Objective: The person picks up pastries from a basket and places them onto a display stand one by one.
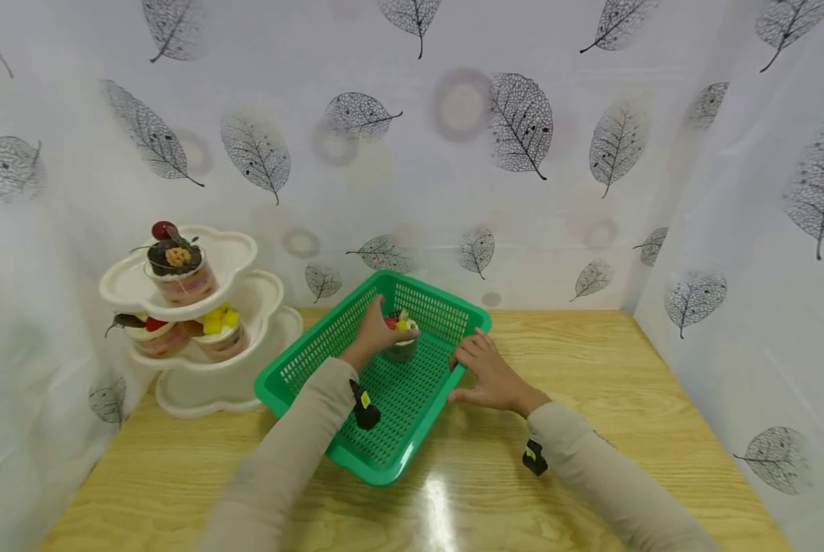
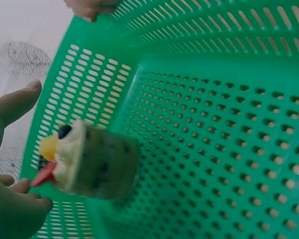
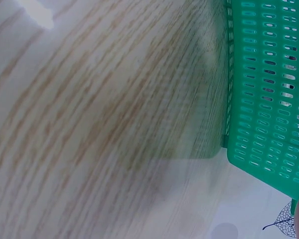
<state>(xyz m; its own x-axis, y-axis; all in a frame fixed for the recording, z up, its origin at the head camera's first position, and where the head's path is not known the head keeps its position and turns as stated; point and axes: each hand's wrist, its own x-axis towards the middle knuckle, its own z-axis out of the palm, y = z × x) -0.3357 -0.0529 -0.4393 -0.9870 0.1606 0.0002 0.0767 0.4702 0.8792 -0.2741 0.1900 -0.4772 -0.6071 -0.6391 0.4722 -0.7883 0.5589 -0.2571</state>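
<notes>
A clear dessert cup [image 1: 402, 351] topped with cream and fruit stands inside the green plastic basket [image 1: 384, 474], toward its far end. My left hand [image 1: 372, 333] reaches into the basket beside that cup. In the left wrist view its thumb and fingers [image 2: 20, 206] are spread apart near the cup's [image 2: 109, 164] fruit topping, with a gap between thumb and cup. My right hand [image 1: 487, 374] grips the basket's right rim near the far corner, fingers over the edge and thumb lower on the outside. Only a sliver of it enters the right wrist view.
To the left stands a white tiered stand [image 1: 246, 253] with scalloped trays. A chocolate-topped cup [image 1: 180, 268] sits on its top tier, and fruit-topped cups [image 1: 224, 337] below. The wooden table [image 1: 556, 345] meets a leaf-print curtain [image 1: 412, 192] behind and at both sides.
</notes>
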